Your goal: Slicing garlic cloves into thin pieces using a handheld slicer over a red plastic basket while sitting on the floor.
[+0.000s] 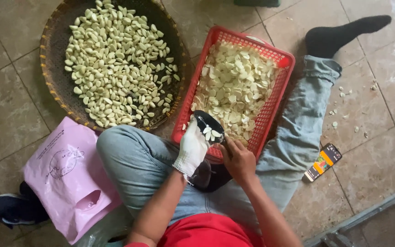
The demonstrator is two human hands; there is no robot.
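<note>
Both hands, gloved left (192, 147) and bare right (238, 160), grip a black slicer (208, 126) over the red basket (285, 61) of garlic slices (234, 87).

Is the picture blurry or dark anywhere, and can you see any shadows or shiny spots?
In the head view, soft, even light; the garlic cloves in the round woven tray and the slices in the red basket look sharp. The gloved left hand and bare right hand are slightly soft. Only faint shadows lie under the legs; the phone screen glows bright.
</note>
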